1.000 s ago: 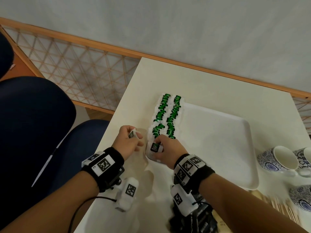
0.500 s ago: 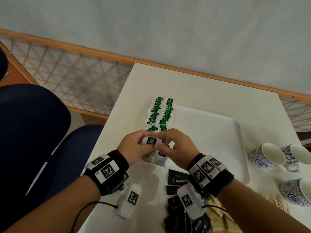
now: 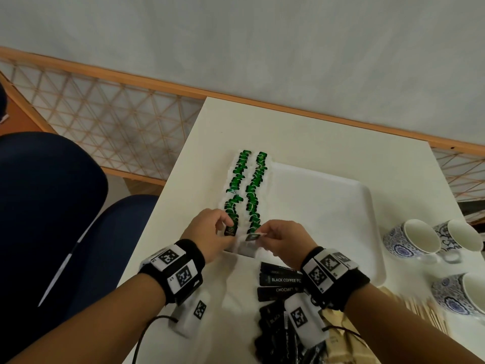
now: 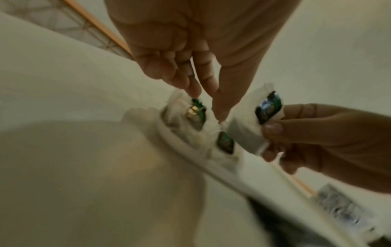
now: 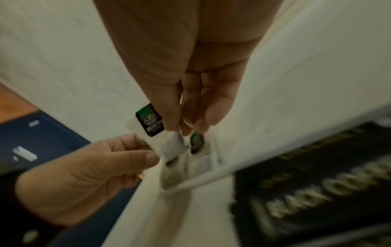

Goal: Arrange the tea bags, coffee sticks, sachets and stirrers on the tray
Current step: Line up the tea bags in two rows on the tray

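a white tea bag (image 3: 250,241) with a green-and-black tag is held just above the near left corner of the white tray (image 3: 328,206). it is pinched at its upper edge between the thumb and fingertips of the right hand (image 3: 284,239), which are pressed together on the paper, as seen in the right wrist view (image 5: 172,146). the fingers of the left hand (image 3: 210,232) are curled, with thumb and forefinger closed on another tagged bag beside it; how firmly it is gripped cannot be told. the held bag is tilted, its tag end raised toward the left hand and its long axis lying roughly across the tray's near edge.

two rows of tea bags (image 3: 246,185) are laid along the tray's left side, their long axis running away from the person, green tags overlapping. black coffee sticks (image 3: 280,281) are piled on the table (image 3: 315,137) near the right wrist, their lengths lying crosswise. wooden stirrers (image 3: 425,311) and blue patterned cups (image 3: 414,241) are seen to the right of the tray.
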A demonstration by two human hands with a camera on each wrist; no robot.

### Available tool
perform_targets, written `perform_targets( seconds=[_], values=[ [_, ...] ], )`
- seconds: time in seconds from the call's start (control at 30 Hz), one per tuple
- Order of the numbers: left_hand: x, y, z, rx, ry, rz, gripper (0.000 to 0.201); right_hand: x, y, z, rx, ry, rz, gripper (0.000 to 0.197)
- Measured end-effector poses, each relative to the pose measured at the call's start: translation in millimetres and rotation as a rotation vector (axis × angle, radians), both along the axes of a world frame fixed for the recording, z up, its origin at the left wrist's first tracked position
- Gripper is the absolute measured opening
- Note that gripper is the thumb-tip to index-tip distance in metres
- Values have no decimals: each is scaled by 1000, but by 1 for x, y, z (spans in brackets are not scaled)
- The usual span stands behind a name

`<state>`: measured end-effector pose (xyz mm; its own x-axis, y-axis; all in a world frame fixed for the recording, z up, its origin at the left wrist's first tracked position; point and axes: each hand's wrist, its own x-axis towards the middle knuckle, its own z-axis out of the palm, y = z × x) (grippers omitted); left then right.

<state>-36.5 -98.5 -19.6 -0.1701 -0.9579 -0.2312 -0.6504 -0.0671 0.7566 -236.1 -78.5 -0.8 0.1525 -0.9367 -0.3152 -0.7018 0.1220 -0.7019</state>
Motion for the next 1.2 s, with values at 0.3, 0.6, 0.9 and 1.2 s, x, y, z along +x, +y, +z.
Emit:
perform_targets(
  seconds=[0.3,0.6,0.9,1.2],
  values=[
    [-5,-1,-14,-25,-235,-114,37,9,0,-15,125,148,99,29],
    [-3,-2,-16,-17,-208,-108,31,8,-8,-23,27,152,13,17],
    [-1,0,-19,-11,-164,-75,30,8,-3,-28,114,161,42,27],
    [0,-3,-13,-13,28,166,54,6,-10,-28,120,61,-191,34]
  ],
)
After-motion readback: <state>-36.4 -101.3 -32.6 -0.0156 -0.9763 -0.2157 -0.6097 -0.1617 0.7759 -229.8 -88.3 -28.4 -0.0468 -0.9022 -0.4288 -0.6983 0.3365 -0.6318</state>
